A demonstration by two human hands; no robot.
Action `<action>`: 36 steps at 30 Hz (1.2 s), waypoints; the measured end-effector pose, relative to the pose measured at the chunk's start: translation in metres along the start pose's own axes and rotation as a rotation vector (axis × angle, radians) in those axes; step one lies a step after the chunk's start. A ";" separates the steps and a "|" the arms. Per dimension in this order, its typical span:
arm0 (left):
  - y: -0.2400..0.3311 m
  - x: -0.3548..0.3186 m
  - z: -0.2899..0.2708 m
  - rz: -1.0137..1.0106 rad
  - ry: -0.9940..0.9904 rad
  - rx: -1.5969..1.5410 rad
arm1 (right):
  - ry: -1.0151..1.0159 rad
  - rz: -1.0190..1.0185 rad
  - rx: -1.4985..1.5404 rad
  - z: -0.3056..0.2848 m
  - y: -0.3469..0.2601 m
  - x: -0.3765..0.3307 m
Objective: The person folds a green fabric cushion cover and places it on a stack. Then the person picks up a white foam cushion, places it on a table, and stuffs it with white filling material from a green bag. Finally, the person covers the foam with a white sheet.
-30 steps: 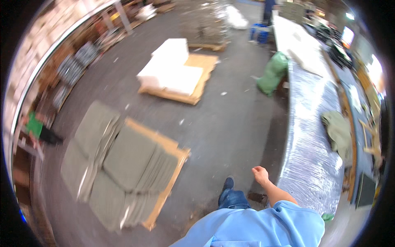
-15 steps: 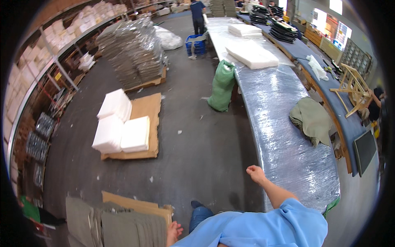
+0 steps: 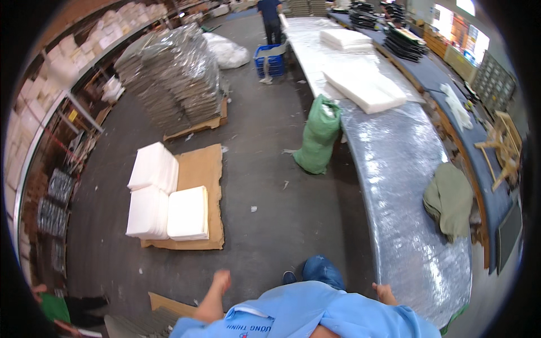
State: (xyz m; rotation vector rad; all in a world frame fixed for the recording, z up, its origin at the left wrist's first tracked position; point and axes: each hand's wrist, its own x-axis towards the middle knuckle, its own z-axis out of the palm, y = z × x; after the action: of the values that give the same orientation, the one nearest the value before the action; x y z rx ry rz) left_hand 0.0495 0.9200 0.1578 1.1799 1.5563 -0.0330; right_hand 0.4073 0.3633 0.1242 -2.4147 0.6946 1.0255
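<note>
My left hand [image 3: 222, 280] is raised over the dark floor in front of my body, its fingers curled in with nothing seen in them. Down by the near left edge of the plastic-wrapped table [image 3: 389, 208] is my right hand [image 3: 384, 293], loosely closed, with no object visible in it. Whether it touches the table edge I cannot tell. A pile of olive-green fabric pieces [image 3: 449, 200] lies on the table's right side. Ahead and left, stacks of white foam pads [image 3: 189, 214] sit on a cardboard sheet [image 3: 214, 191].
A filled green sack [image 3: 319, 135] leans by the table, below a thick white foam slab [image 3: 369, 93]. Wrapped grey stacks [image 3: 174, 79] stand on a pallet. Farther off are a blue crate [image 3: 269, 62] and a person [image 3: 270, 19]. Someone in green [image 3: 53, 307] is at lower left.
My view has moved forward and turned. My left hand has come up and forward from beside the grey stack, its fingers now curled. My right hand has dropped back beside the table edge.
</note>
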 end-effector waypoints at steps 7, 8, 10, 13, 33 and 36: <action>0.257 0.117 0.044 0.375 -0.049 -0.218 | -0.221 -0.310 -0.407 0.049 -0.200 0.039; 0.280 0.125 0.077 0.326 -0.086 -0.229 | -0.232 -0.303 -0.422 0.043 -0.225 0.046; 0.282 0.140 0.093 0.339 -0.053 -0.102 | -0.342 -0.316 -0.446 0.051 -0.300 0.058; 0.270 0.157 0.096 0.301 0.056 0.016 | -0.498 -0.223 -0.417 0.061 -0.422 0.073; 0.169 0.231 -0.098 -0.606 0.278 -0.985 | -0.916 -0.766 -1.151 0.710 -0.911 -0.175; 0.183 0.241 -0.111 -0.731 0.292 -1.097 | -0.929 -0.927 -1.134 0.829 -0.932 -0.205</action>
State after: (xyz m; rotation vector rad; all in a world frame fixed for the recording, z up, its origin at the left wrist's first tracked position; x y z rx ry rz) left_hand 0.1238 1.2310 0.1170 -0.2674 1.7812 0.4702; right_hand 0.3904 1.6109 -0.0789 -2.0019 -1.4972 2.0435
